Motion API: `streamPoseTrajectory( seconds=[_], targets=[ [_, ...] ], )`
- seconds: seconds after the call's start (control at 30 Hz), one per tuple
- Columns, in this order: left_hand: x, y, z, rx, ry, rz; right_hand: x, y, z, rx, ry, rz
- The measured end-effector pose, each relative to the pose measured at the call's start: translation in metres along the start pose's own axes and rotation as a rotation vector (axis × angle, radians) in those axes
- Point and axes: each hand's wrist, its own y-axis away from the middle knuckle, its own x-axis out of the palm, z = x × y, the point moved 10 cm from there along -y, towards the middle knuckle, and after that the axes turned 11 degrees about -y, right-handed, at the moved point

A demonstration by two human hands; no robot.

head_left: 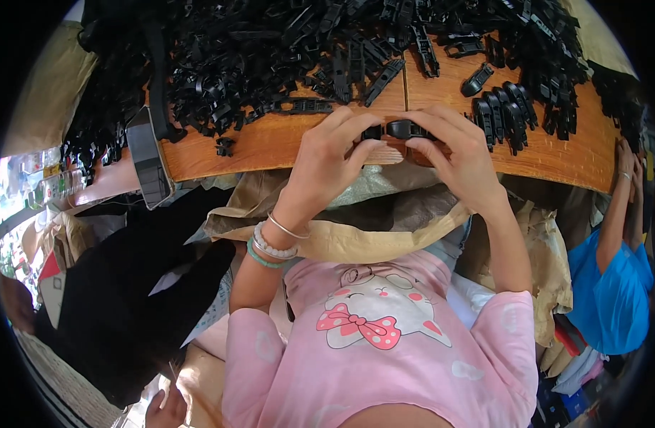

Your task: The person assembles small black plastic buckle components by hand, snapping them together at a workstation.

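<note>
1. The left hand's grip [332, 146] pinches a small black piece [371, 133]; the right hand's grip [458, 146] closes on a glossy, rounded black part [400, 128].
2. Both sit end to end over the table [270, 148], near its front edge.
3. Bare wood opens leftward; rightward, rounded black parts [511, 116] crowd close.
4. Beyond, a black heap [249, 57] limits room.

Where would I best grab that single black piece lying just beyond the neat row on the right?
I'd pinch the loose black piece across its long sides, near the middle, coming from above and slightly left. It looks elongated and lies slantwise, with bare wood of the table to its left, while the lined-up pieces would probably crowd a near-side grip.
</note>
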Motion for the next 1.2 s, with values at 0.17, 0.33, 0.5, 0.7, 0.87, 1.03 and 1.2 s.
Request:
streamPoseTrajectory(
  seconds=[0.17,0.33,0.5,0.7,0.87,1.03,1.2],
  targets=[
    [0.0,0.003,0.005,-0.03,0.048,-0.033,-0.026,-0.007,-0.004,-0.07,0.422,-0.088],
    [-0.003,0.006,0.006,-0.027,0.049,-0.038,-0.041,-0.016,-0.013,-0.071,0.471,-0.049],
    [-0.002,0.003,0.004,-0.025,0.061,-0.042,-0.091,-0.045,-0.047,-0.145,0.676,-0.177],
    [-0.001,0.002,0.008,-0.017,0.06,-0.032,-0.084,-0.061,-0.044,-0.247,0.672,-0.086],
    [-0.003,0.003,0.006,0.019,0.081,-0.029,-0.052,-0.035,-0.002,-0.015,-0.019,-0.161],
    [-0.002,0.002,0.006,0.023,0.092,-0.037,0.006,-0.014,0.013,-0.074,-0.007,0.19],
    [-0.002,0.003,0.006,0.031,0.065,-0.044,0.008,-0.011,0.008,-0.018,-0.025,0.2]
  ],
)
